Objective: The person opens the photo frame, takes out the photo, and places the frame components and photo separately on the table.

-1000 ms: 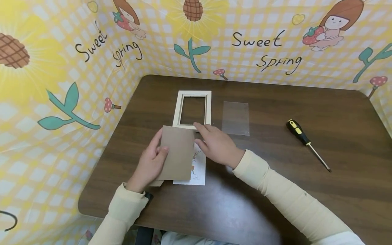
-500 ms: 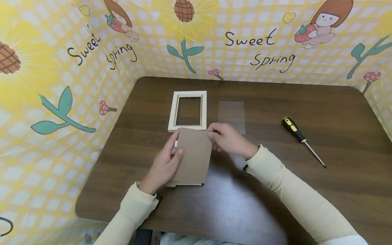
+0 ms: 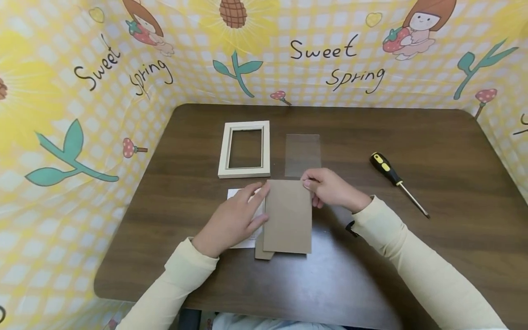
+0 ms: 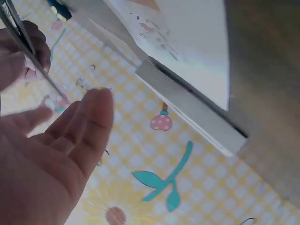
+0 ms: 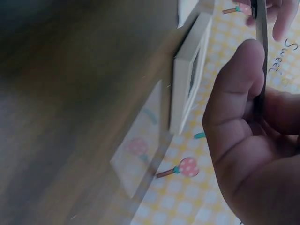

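Observation:
In the head view, my right hand pinches the top right corner of a brown picture frame backing board, held above the table. A narrower brown flap shows behind its lower left edge. My left hand is at the board's left edge, fingers extended; the left wrist view shows its fingers straight and apart from the board. Under the left hand, partly hidden, a white printed card lies on the table. Beyond the hands lies a cream picture frame, with a clear sheet to its right.
A black and yellow screwdriver lies on the right of the brown table. A yellow checked cloth with printed flowers stands along the back and sides.
The backing board has moved right, off the printed card. My right hand has taken its top right corner, and my left hand has let go of its left side.

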Tool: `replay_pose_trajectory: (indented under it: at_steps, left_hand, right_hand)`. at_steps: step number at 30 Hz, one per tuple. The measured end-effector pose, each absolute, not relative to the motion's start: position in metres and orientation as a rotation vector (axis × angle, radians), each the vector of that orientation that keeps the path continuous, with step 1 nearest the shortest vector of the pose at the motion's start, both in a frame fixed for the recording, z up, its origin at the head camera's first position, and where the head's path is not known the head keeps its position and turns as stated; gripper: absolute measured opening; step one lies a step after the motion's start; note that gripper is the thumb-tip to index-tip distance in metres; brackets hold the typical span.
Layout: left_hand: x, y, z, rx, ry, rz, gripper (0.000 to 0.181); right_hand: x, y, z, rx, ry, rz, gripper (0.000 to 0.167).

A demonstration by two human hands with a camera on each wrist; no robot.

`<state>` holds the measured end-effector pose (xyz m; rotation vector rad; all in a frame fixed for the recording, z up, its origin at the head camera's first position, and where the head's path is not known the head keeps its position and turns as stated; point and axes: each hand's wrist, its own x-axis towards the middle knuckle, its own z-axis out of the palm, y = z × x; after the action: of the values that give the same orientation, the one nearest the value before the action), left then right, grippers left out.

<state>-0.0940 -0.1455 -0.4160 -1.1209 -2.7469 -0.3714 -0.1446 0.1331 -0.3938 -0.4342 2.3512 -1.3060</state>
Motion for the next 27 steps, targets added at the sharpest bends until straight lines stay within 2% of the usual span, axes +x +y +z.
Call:
replay_pose_trajectory:
  at_steps: [8,14,21,27]
  left_hand:
    - [-0.09,-0.123,-0.424,-1.398,-2.891,-0.235,0.111]
    - [-0.086,-0.103,-0.431,-1.484,-2.938,-0.193,0.113]
    - [-0.083,-0.087,-0.436,-1.493,-2.937,-0.093,0.113]
    - [-0.083,-0.082,-0.438,-1.462,-2.97,-0.034,0.112]
  right_hand:
    - [-0.139,0.168,-0.411,-0.375,2.34,-1.229,0.018]
    - [-0.14,0.18,-0.422,-0.336,2.34,-1.179,0.019]
    - [-0.142,0.179,-0.43,-0.309,2.465,-1.051,0.012]
    - [-0.136,0.178,-0.432,-0.439,2.627,-0.909,0.017]
